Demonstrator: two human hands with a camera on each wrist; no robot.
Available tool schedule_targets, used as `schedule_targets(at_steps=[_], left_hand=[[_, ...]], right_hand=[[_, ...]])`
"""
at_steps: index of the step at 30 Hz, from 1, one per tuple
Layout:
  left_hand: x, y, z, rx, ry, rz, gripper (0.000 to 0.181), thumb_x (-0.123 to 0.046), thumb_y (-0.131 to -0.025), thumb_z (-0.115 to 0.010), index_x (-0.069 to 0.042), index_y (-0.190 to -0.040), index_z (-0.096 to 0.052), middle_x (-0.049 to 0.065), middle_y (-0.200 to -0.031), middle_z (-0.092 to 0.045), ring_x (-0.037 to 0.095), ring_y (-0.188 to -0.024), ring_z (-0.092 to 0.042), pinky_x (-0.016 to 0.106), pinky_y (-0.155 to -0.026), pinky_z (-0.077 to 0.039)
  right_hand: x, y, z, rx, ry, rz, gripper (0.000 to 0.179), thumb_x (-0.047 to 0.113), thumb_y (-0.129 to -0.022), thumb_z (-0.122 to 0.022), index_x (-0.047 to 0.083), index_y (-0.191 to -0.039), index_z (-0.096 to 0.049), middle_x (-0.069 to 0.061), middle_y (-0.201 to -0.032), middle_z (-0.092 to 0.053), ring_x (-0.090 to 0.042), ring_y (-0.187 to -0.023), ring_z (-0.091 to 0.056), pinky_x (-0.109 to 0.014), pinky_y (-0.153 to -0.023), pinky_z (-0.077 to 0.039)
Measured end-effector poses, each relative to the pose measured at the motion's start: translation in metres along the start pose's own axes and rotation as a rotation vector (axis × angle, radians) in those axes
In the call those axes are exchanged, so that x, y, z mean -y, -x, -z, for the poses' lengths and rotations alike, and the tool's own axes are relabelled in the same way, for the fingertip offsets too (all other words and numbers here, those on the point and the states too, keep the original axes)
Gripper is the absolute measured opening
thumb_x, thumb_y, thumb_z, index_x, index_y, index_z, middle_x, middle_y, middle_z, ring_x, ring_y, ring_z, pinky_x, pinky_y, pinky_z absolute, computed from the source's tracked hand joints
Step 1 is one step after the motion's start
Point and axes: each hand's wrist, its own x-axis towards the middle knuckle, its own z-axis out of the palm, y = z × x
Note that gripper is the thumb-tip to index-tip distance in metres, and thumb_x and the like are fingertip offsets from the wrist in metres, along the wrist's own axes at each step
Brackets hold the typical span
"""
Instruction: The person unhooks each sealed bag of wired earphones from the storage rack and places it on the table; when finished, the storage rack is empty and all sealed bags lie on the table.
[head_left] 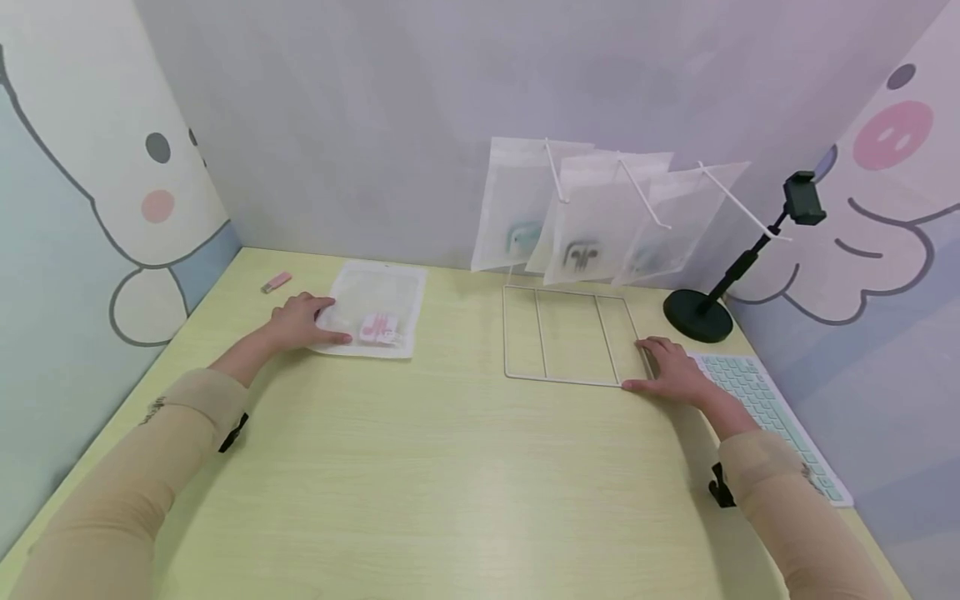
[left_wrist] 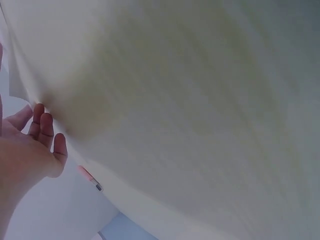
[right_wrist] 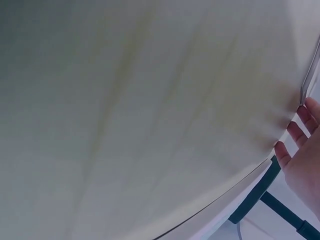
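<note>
My left hand lies at the left edge of a clear-and-white zip bag. Its thumb and fingers are spread, thumb over the bag's lower left part. Inside the bag is a pink-and-white earphone set. My right hand touches the right front corner of a white wire display rack, thumb at the front wire and fingers by the side wire. Several similar bags hang from the rack's hooks; one shows white earphones. In the wrist views, fingertips meet the tabletop.
A pink USB stick lies at the back left. Behind my right hand stands a black phone stand. A white keyboard with mint keys lies along the right edge, beside my right forearm. Walls with cartoon drawings enclose the table.
</note>
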Motion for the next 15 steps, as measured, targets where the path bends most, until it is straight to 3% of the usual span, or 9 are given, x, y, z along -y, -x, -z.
schedule_targets(at_steps=[8, 15], left_hand=[[-0.007, 0.000, 0.003, -0.058, -0.035, 0.054, 0.102, -0.071, -0.071, -0.064, 0.000, -0.139, -0.040, 0.032, -0.131, -0.039, 0.049, -0.117, -0.034, 0.067, -0.088, -0.028], [-0.025, 0.002, 0.018, -0.162, 0.091, 0.015, 0.094, -0.062, -0.075, -0.068, -0.002, -0.141, -0.038, 0.028, -0.128, -0.042, 0.045, -0.121, -0.032, 0.066, -0.090, -0.025]], right_hand=[[-0.003, -0.002, -0.001, 0.000, -0.008, 0.013, 0.089, 0.057, -0.074, -0.071, 0.002, -0.137, -0.041, -0.027, -0.142, -0.033, -0.049, -0.123, -0.030, -0.071, -0.090, -0.029], [-0.005, -0.004, -0.001, 0.009, -0.014, 0.017, 0.086, 0.058, -0.074, -0.071, 0.008, -0.137, -0.042, -0.023, -0.144, -0.031, -0.047, -0.125, -0.029, -0.071, -0.089, -0.028]])
